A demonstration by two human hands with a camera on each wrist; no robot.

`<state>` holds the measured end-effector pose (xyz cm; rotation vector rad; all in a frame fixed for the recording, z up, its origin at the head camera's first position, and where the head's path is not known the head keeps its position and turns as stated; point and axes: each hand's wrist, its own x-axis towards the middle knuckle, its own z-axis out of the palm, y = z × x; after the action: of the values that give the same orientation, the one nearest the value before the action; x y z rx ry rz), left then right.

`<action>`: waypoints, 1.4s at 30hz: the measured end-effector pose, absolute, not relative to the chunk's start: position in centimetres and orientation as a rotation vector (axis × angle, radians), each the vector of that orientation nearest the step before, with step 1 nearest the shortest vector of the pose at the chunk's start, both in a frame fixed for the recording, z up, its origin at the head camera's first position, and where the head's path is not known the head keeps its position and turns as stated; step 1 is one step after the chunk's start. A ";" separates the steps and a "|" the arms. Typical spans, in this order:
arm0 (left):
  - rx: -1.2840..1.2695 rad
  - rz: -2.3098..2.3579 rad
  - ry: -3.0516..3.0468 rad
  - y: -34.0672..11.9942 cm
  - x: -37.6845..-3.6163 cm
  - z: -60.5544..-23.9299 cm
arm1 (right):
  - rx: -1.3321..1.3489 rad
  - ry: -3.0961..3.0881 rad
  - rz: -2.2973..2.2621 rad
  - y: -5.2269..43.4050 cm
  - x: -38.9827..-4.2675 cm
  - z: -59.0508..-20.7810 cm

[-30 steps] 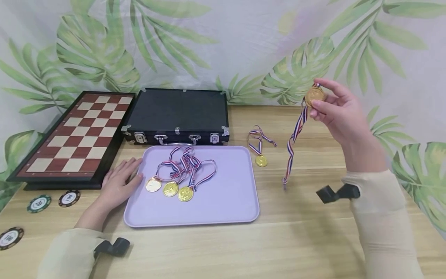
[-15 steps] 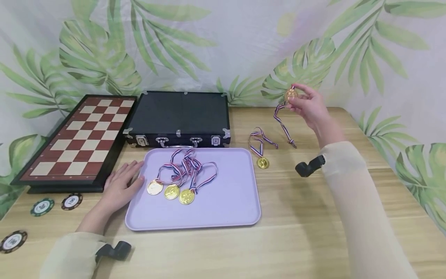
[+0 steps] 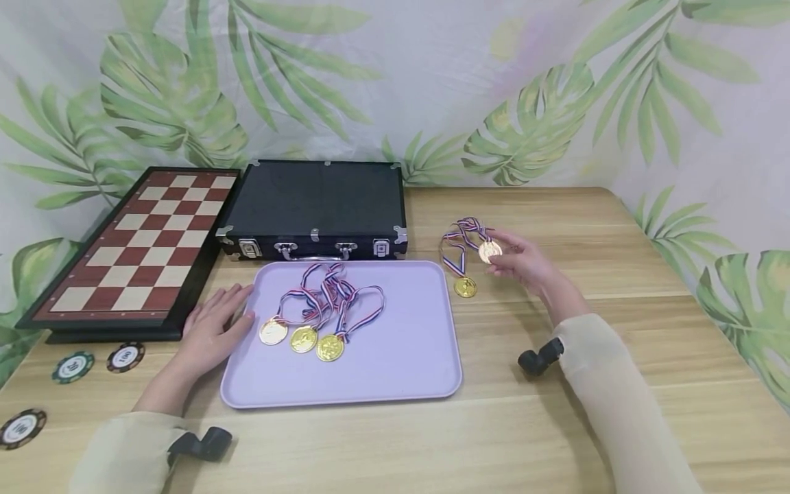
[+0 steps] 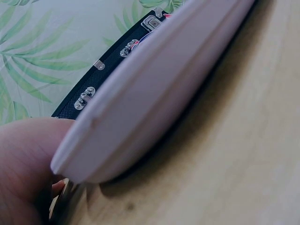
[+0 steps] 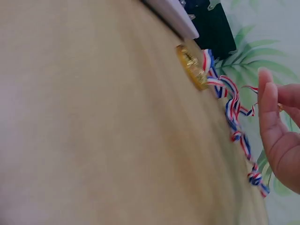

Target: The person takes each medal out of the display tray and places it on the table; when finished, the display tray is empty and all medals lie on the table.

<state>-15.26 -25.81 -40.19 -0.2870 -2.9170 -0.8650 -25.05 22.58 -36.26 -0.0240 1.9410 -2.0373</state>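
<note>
My right hand [image 3: 521, 261] pinches a gold medal [image 3: 489, 252] just above the wooden table, its red, white and blue ribbon [image 3: 472, 225] bunched behind it. A second medal [image 3: 465, 287] lies on the table beside it, also seen close to my fingers [image 5: 269, 112] in the right wrist view as a gold disc [image 5: 191, 66]. My left hand [image 3: 212, 326] rests flat at the left edge of the lilac tray [image 3: 395, 357], whose rim [image 4: 140, 93] fills the left wrist view. Three medals [image 3: 302, 337] with tangled ribbons lie on the tray.
A closed black case [image 3: 315, 206] with metal latches stands behind the tray. A red and cream chessboard [image 3: 136, 243] lies at the left. Three poker chips [image 3: 74, 365] sit near the table's front left edge. A leaf-print cloth hangs behind.
My right hand came down from head height at the right to table level beside the loose medal, bringing its medal and ribbon along. The left hand stayed put.
</note>
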 end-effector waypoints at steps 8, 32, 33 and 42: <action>-0.286 -0.855 -2.921 -25.9 -15.2 -40.3 | -0.012 2.035 -1.900 23.2 -23.4 -38.3; -0.285 -0.837 -2.925 -25.9 -15.4 -40.5 | -0.398 2.945 -1.028 23.1 -22.1 -39.7; -0.284 -0.837 -2.924 -25.8 -15.3 -40.5 | -0.403 2.953 -1.005 23.2 -22.1 -39.7; -0.277 -0.842 -2.928 -25.8 -15.3 -40.3 | -0.406 3.002 -1.069 23.3 -22.3 -40.0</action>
<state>-15.29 -25.75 -40.29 -0.2770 -2.9283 -0.8418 -22.34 23.30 -40.02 -0.4060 3.0017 -1.0689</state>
